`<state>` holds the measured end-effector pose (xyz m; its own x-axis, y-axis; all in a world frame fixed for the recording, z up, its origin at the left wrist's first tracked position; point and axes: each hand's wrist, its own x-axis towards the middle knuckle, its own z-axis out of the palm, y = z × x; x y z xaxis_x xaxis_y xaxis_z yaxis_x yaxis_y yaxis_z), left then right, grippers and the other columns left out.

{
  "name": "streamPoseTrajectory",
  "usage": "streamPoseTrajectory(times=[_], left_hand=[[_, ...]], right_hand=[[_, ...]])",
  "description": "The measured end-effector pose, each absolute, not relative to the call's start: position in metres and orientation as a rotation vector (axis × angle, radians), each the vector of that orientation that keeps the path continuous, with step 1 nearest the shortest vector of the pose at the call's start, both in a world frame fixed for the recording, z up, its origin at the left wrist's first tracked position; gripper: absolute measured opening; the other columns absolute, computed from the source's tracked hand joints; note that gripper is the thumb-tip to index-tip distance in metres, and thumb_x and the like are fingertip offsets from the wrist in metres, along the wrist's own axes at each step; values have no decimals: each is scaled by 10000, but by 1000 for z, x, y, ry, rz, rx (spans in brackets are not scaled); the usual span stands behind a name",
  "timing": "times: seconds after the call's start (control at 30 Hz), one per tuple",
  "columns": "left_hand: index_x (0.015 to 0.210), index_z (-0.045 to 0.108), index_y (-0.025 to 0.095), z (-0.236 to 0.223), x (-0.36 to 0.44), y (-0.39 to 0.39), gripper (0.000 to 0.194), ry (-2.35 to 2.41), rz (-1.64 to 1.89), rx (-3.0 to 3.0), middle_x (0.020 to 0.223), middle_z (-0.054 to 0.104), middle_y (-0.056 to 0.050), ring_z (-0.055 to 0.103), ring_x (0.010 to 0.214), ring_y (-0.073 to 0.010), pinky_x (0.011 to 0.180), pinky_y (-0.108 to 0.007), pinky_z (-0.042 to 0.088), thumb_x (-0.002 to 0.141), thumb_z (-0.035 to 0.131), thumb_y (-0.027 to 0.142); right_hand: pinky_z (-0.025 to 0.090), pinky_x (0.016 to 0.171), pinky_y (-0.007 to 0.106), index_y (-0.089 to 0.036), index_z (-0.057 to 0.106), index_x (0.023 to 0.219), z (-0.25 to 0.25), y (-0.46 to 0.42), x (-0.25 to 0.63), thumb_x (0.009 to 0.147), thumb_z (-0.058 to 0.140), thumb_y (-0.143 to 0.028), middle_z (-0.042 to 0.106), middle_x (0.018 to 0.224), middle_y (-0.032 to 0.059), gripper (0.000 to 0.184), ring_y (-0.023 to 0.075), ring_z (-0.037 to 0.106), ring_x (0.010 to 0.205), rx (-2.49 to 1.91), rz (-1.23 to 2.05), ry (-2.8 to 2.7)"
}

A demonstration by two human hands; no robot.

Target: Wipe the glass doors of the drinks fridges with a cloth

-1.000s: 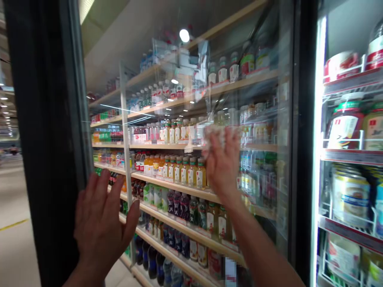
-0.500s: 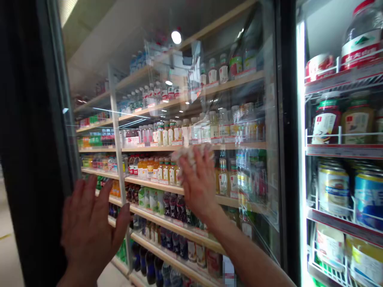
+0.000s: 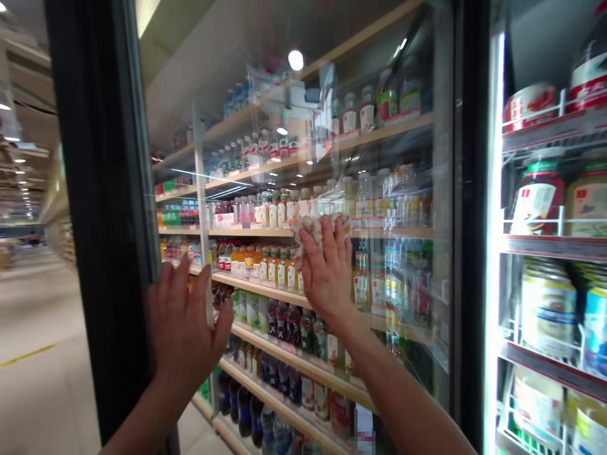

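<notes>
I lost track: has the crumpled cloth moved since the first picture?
Yes: the crumpled cloth under the right hand has moved leftward, away from the black doorpost at right.

2 bare hands: 1 L hand [image 3: 187, 322], 1 R hand [image 3: 329, 278]. 1 patterned cloth [image 3: 310, 224], under the R. 1 glass door [image 3: 379, 145], 2 dark uprights [image 3: 104, 208].

RH cooler: 1 vert. light strip [image 3: 494, 221], 3 clear shelf fronts [image 3: 554, 246]. Top shelf, 2 pcs: 1 red-and-white tub [image 3: 531, 104] nr L end, 1 red-label bottle [image 3: 590, 79] nr pic edge, cut off. Next shelf: 2 green-capped bottles [image 3: 538, 196]. Below that: 2 front cans [image 3: 549, 303]; those behind uncountable. Lowest: 2 pale tubs [image 3: 535, 395], 1 cut off.

Thru glass: 1 white post [image 3: 202, 189], approx. 4 lg dark bottles [image 3: 244, 411] nr bottom shelf's L end; other drinks too many/blurry to count. 1 yellow floor line [image 3: 28, 355].
</notes>
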<state>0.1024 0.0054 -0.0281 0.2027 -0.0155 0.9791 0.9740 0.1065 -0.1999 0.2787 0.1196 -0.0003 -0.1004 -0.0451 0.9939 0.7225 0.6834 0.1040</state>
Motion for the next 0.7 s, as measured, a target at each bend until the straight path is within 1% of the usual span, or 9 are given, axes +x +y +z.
streamPoseTrajectory(times=[0.1, 0.2, 0.27, 0.33, 0.37, 0.43, 0.5, 0.6, 0.7], left_hand=[[1423, 193, 220, 1, 142, 18, 704, -899, -961, -1483, 1485, 242, -89, 266, 1351, -269, 1086, -475, 297, 797, 515, 183], [1420, 155, 135, 32, 186, 40, 612, -800, -840, -1785, 1446, 320, -120, 279, 1348, -198, 1092, -398, 314, 858, 390, 194], [1399, 210, 101, 46, 206, 53, 564, -866, -770, -1876, 1422, 363, -122, 308, 1332, -190, 1096, -393, 303, 883, 363, 269], [1359, 320, 126, 53, 217, 61, 514, -937, -713, -1868, 1427, 364, -96, 300, 1335, -202, 1105, -416, 271, 896, 361, 345], [1325, 384, 153, 54, 220, 64, 474, -950, -685, -1848, 1431, 363, -75, 289, 1341, -207, 1108, -427, 256, 902, 358, 365], [1221, 509, 189, 55, 221, 66, 389, -930, -635, -1815, 1413, 397, -40, 305, 1333, -205, 1103, -427, 253, 912, 348, 363], [1115, 585, 187, 54, 219, 66, 336, -875, -592, -1794, 1373, 452, -33, 349, 1308, -204, 1094, -413, 270, 911, 360, 329], [1080, 597, 184, 56, 212, 61, 295, -793, -592, -1741, 1309, 518, -42, 381, 1286, -223, 1065, -422, 313, 891, 395, 285], [1096, 574, 201, 72, 192, 48, 285, -789, -769, -1662, 1249, 563, -36, 377, 1281, -248, 1044, -497, 312, 880, 413, 294]], right_hand=[[229, 1095, 570, -273, 212, 1411, -4, 120, 280, 862, 414, -251, 226, 1491, 53, 586, 278, 104, 1402, -455, -598, -1543], [246, 1110, 537, -274, 103, 1430, -5, 127, 290, 898, 303, -290, 253, 1482, 52, 569, 220, 194, 1388, -167, -324, -1524], [291, 1106, 500, -275, 98, 1426, -5, 131, 295, 912, 238, -319, 229, 1490, 48, 535, 195, 243, 1372, 18, -114, -1462], [303, 1106, 487, -275, 123, 1418, -6, 133, 299, 912, 230, -324, 190, 1502, 42, 520, 190, 238, 1375, 99, 10, -1365], [286, 1113, 493, -276, 137, 1415, -7, 134, 300, 909, 245, -320, 175, 1507, 38, 519, 192, 220, 1381, 101, 32, -1320], [231, 1131, 514, -281, 163, 1410, -8, 135, 303, 900, 279, -312, 160, 1513, 30, 524, 198, 190, 1390, 75, 30, -1252], [197, 1135, 533, -275, 172, 1410, -8, 135, 305, 891, 296, -316, 163, 1512, 33, 535, 207, 173, 1394, 45, 3, -1221], [225, 1121, 535, -267, 149, 1415, -6, 130, 310, 889, 280, -327, 176, 1506, 46, 545, 209, 169, 1395, -53, -115, -1246], [251, 1104, 527, -252, 148, 1415, -2, 125, 311, 899, 223, -314, 218, 1487, 71, 526, 200, 202, 1383, -218, -252, -1239]])
